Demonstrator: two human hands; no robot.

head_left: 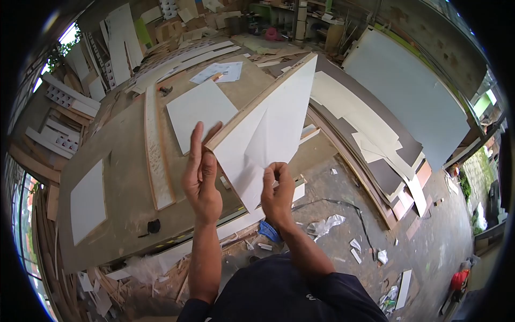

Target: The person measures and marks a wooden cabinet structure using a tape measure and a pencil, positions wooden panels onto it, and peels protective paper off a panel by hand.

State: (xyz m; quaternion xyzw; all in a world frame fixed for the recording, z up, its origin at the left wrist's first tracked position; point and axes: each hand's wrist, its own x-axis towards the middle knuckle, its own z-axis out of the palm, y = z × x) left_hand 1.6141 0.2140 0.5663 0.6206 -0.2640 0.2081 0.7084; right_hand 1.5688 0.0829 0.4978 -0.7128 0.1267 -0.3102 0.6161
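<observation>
A white panel [289, 96] with a bare wood edge stands tilted up in front of me. My left hand [203, 180] is at its near left corner, fingers stretched out and upright, steadying the edge without wrapping round it. A thin translucent film [258, 140] is partly lifted from the panel's white face and folds over itself. My right hand [278, 190] pinches the lower end of this film between thumb and fingers, just in front of the panel. The panel's lower edge is partly hidden by the film and my right hand.
The brown worktable [129, 145] bears a white sheet [198, 110], a long narrow strip [155, 145], papers [228, 71] and a black tape measure [154, 226]. Stacked boards [365, 129] lie at right. Scraps and crumpled film [326, 225] litter the floor.
</observation>
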